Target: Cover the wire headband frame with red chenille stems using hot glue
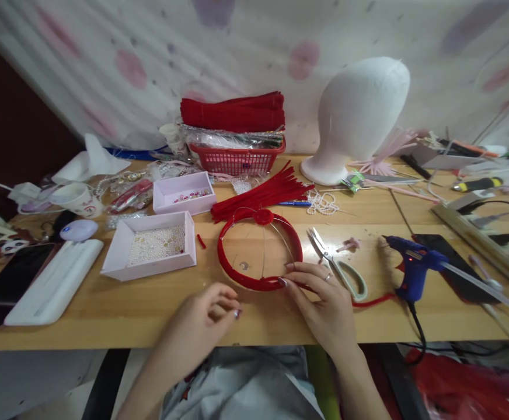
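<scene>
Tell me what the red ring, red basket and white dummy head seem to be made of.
Red ring: seemingly velvety fabric, with a soft, dull surface. Its thin wires: probably metal, bare and silvery. Red basket: likely smooth plastic, from its moulded lattice. White dummy head: perhaps foam, matte with little shine.

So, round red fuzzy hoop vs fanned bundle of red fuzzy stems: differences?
The round red fuzzy hoop forms a ring; the fanned bundle of red fuzzy stems lies fairly straight. The right hand holds the hoop; the bundle lies untouched. Both are red.
</scene>
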{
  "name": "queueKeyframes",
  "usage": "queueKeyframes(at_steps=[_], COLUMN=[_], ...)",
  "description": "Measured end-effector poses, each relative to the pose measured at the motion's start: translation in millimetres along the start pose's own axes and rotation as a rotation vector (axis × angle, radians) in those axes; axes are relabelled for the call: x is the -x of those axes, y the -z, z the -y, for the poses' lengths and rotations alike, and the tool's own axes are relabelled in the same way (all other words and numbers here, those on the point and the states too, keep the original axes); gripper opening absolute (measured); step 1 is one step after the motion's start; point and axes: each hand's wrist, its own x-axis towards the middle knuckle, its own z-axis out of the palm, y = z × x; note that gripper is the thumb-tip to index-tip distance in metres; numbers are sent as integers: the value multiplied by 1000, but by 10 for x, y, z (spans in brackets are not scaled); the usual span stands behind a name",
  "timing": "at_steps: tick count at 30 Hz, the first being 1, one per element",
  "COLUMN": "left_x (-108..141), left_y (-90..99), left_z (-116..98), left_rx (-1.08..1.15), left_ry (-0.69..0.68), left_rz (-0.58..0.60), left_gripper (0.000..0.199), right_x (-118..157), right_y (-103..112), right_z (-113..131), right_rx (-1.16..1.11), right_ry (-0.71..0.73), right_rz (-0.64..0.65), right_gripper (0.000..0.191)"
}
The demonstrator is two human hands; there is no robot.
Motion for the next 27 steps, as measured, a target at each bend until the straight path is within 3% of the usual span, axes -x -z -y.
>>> queueKeyframes(at_steps=[1,3,8,10,15,22,27], left_x=[41,83,33,-3,-68,-97,-168], left_y=[-91,-255,-584,-682,-753,-669,-621], left_z=[30,48,-41,-62,-57,-144,-200], left_rx=[143,387,926,1036,1110,1139,1166], left_ry=[97,157,71,80,112,101,138], left_rz=[54,65,109,77,-35,25,-59], left_gripper=[16,29,39,38,32,34,33], right_x=[-3,-27,-139,-167,-143,-194,-294], right_y=[-13,-30,-55,-58,2,71,43], right_z=[59,193,495,557,590,589,587], right_rx=[1,-1,-23,-18,5,30,-21], right_ry=[-3,-6,-12,1,19,64,110], right_rz=[-4,-7,-42,-29,21,73,128], right_gripper=[11,11,10,11,14,17,23])
